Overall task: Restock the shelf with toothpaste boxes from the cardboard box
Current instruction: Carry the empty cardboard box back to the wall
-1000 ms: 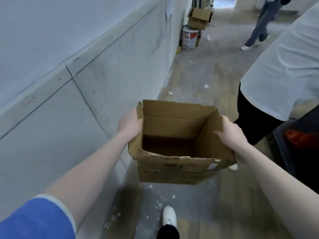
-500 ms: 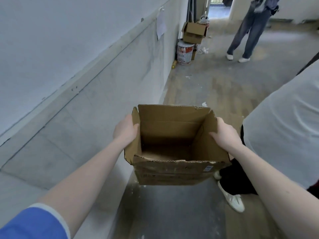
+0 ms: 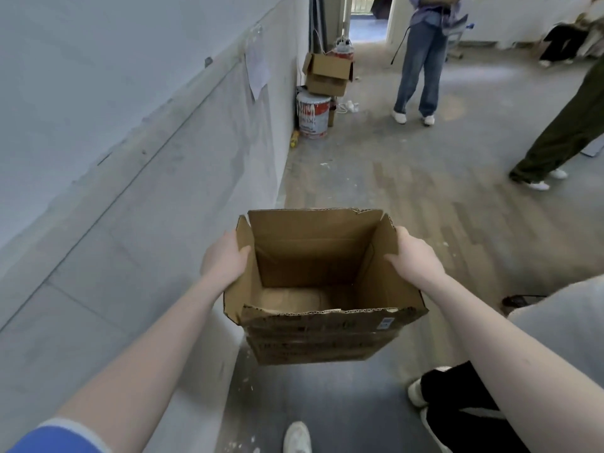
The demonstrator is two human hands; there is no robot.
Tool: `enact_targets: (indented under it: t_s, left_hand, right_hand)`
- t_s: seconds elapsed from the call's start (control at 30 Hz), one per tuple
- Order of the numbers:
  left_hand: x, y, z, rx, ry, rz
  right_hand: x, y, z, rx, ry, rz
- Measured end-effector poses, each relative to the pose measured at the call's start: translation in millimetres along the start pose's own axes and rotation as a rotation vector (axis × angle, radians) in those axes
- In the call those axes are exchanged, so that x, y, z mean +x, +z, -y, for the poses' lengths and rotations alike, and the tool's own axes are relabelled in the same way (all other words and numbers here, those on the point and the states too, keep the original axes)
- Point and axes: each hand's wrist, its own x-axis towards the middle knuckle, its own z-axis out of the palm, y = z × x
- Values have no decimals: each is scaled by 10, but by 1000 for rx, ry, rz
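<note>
An open brown cardboard box (image 3: 313, 335) hangs in front of me above the floor. My left hand (image 3: 224, 258) grips its left wall, thumb over the rim. My right hand (image 3: 413, 256) grips its right wall the same way. The inside of the box shows only bare cardboard; no toothpaste boxes are visible. No shelf is in view.
A grey wall (image 3: 130, 158) runs along my left. Ahead by the wall stand a paint bucket (image 3: 312, 114) with another cardboard box (image 3: 328, 75) on top. A person in jeans (image 3: 420, 70) stands ahead, another person's legs (image 3: 562, 135) at right, and a third person (image 3: 464, 407) close at lower right.
I have walked forward along the wall with the box held in both hands. The person in the white shirt has slipped to my lower right, and the far room has come into view.
</note>
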Motion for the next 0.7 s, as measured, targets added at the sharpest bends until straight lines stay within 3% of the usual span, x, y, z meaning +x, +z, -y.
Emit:
enact_targets:
  t_s: [0.4, 0.7]
  left_hand:
    - [2261, 78, -479, -35, -10, 0]
    - [4296, 575, -1170, -77, -62, 24]
  right_hand:
    - [2104, -290, 329, -1, 16, -15]
    - [4383, -393, 201, 19, -15, 5]
